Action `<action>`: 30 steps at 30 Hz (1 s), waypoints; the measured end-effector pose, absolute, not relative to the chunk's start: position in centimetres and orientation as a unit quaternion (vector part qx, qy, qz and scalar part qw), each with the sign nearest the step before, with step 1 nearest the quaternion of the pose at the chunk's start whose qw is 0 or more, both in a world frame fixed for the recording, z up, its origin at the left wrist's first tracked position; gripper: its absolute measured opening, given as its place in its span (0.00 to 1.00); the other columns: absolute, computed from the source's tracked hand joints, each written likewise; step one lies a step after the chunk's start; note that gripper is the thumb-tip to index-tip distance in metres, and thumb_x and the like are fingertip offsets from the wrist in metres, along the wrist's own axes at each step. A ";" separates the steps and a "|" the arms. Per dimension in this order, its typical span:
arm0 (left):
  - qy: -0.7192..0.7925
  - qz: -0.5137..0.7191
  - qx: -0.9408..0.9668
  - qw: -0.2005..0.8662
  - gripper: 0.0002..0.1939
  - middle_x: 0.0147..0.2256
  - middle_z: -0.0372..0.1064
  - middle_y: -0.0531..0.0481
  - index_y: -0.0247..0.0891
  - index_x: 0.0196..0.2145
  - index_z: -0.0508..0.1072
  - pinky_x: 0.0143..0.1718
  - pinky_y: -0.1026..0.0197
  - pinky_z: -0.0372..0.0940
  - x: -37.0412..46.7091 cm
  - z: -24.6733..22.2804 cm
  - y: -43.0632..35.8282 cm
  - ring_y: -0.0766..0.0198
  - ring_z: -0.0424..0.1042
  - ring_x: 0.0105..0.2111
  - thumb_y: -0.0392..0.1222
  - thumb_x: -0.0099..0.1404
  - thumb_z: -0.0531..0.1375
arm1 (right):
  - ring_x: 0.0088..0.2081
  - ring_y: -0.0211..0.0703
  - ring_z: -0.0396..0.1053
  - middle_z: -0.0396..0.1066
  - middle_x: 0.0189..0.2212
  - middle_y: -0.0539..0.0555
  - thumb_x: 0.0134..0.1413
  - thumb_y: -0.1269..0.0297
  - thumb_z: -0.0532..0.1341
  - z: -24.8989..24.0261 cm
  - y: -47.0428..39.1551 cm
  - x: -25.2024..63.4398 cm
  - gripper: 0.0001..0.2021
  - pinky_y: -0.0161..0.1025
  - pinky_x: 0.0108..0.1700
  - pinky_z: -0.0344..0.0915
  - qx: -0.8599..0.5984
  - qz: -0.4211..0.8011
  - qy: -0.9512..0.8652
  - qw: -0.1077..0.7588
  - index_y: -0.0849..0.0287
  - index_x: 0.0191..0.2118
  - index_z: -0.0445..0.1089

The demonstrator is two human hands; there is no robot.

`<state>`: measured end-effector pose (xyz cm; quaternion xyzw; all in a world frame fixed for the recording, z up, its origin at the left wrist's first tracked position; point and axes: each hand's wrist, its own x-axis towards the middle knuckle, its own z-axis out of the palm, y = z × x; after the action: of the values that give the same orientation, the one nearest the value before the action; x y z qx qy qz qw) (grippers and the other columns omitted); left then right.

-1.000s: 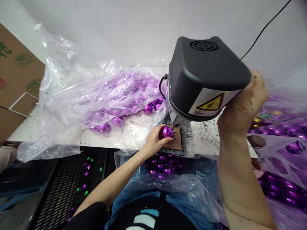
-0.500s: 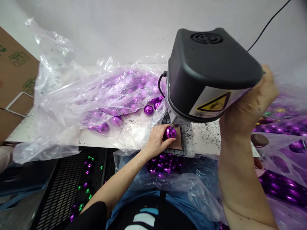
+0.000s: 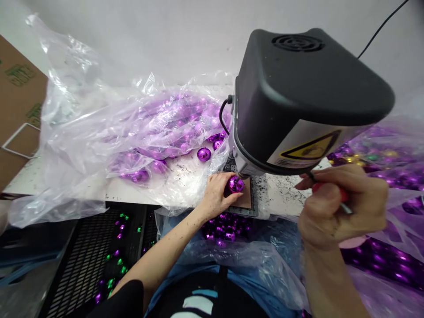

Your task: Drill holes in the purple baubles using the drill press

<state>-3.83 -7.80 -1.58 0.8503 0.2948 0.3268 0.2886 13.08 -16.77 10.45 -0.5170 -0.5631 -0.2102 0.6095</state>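
My left hand (image 3: pixel 217 194) pinches a shiny purple mirrored ball (image 3: pixel 236 184) between thumb and fingers. The ball rests on a brown block (image 3: pixel 244 201) on the base of a black-hooded drill press (image 3: pixel 298 88). Right above the ball is the lower end of the press head; whether a bit touches it I cannot make out. My right hand (image 3: pixel 341 207) is closed around a lever handle (image 3: pixel 331 191) with a red part and a metal rod, beside the hood. More purple balls (image 3: pixel 227 227) lie in a plastic-lined hollow just below the base.
Clear plastic bags (image 3: pixel 159 123) of purple balls cover the bench to the left, with a loose purple ball (image 3: pixel 204 154) near them. A cardboard box (image 3: pixel 20 101) stands far left. Dark shavings litter the white bench top (image 3: pixel 285 192). Bagged purple strands (image 3: pixel 387 260) lie at right.
My right hand has come down and toward me from behind the hood's right side, bringing the red lever handle into view. My left hand keeps the ball in place.
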 end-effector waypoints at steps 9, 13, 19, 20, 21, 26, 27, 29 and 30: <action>0.301 0.320 0.847 0.299 0.22 0.49 0.72 0.43 0.39 0.53 0.67 0.53 0.50 0.59 -3.8 -1.3 -7.9 0.52 0.69 0.50 0.50 0.65 0.65 | 0.28 0.32 0.64 0.64 0.22 0.50 0.52 0.72 0.57 8.9 -17.1 12.8 0.03 0.33 0.30 0.60 -0.530 -0.228 -0.562 0.592 0.63 0.31 0.67; 0.297 0.320 0.848 0.301 0.23 0.50 0.72 0.43 0.39 0.53 0.67 0.53 0.50 0.60 -3.8 -1.1 -7.9 0.51 0.69 0.51 0.50 0.65 0.65 | 0.25 0.34 0.61 0.62 0.20 0.51 0.55 0.68 0.56 8.2 -17.0 12.1 0.07 0.34 0.26 0.57 -0.548 -0.190 -0.531 0.618 0.59 0.33 0.72; 0.306 0.325 0.846 0.291 0.23 0.50 0.71 0.43 0.40 0.53 0.68 0.52 0.50 0.62 -3.8 -1.2 -7.9 0.51 0.69 0.51 0.50 0.65 0.65 | 0.25 0.34 0.62 0.58 0.19 0.49 0.58 0.63 0.56 6.8 -16.0 12.0 0.07 0.35 0.28 0.66 -0.513 -0.234 -0.509 0.650 0.56 0.35 0.70; 0.307 0.324 0.847 0.290 0.23 0.51 0.71 0.42 0.40 0.53 0.68 0.53 0.50 0.62 -3.8 -1.2 -7.9 0.51 0.69 0.51 0.50 0.64 0.65 | 0.25 0.34 0.61 0.58 0.19 0.50 0.58 0.63 0.55 6.7 -15.8 12.0 0.07 0.35 0.28 0.66 -0.513 -0.239 -0.505 0.652 0.57 0.34 0.70; 0.308 0.322 0.847 0.290 0.23 0.51 0.71 0.42 0.40 0.53 0.68 0.53 0.50 0.62 -3.8 -1.2 -7.9 0.51 0.69 0.51 0.50 0.64 0.65 | 0.24 0.34 0.61 0.57 0.18 0.50 0.58 0.63 0.55 6.6 -15.7 11.9 0.08 0.35 0.27 0.66 -0.511 -0.242 -0.502 0.654 0.57 0.32 0.69; 0.310 0.320 0.849 0.283 0.23 0.50 0.71 0.43 0.39 0.53 0.68 0.52 0.50 0.62 -3.9 -1.1 -7.9 0.51 0.69 0.50 0.51 0.64 0.66 | 0.22 0.32 0.58 0.55 0.17 0.49 0.56 0.65 0.56 6.6 -15.2 11.3 0.07 0.36 0.28 0.68 -0.490 -0.226 -0.481 0.691 0.60 0.30 0.67; 0.308 0.322 0.850 0.282 0.23 0.50 0.71 0.42 0.39 0.53 0.68 0.52 0.50 0.62 -3.9 -1.0 -7.9 0.51 0.69 0.50 0.51 0.64 0.66 | 0.22 0.31 0.58 0.55 0.18 0.49 0.56 0.65 0.56 6.5 -15.1 11.2 0.07 0.36 0.28 0.68 -0.486 -0.227 -0.478 0.695 0.60 0.30 0.67; 0.306 0.323 0.850 0.282 0.23 0.50 0.71 0.42 0.39 0.53 0.68 0.52 0.50 0.62 -3.8 -1.0 -7.9 0.51 0.69 0.50 0.50 0.64 0.66 | 0.22 0.31 0.58 0.55 0.18 0.49 0.57 0.65 0.55 6.2 -15.0 11.2 0.08 0.35 0.27 0.67 -0.480 -0.235 -0.475 0.699 0.60 0.30 0.67; 0.306 0.321 0.850 0.283 0.23 0.50 0.71 0.42 0.39 0.53 0.68 0.52 0.50 0.63 -3.8 -1.0 -7.9 0.51 0.69 0.50 0.50 0.64 0.66 | 0.22 0.31 0.58 0.55 0.18 0.49 0.57 0.65 0.54 5.9 -15.0 11.3 0.08 0.36 0.27 0.67 -0.476 -0.239 -0.474 0.701 0.60 0.29 0.67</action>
<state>-3.82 -7.93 -0.98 0.8503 0.3061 0.3212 0.2832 11.31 -15.03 5.94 -0.4760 -0.4739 -0.2387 0.7013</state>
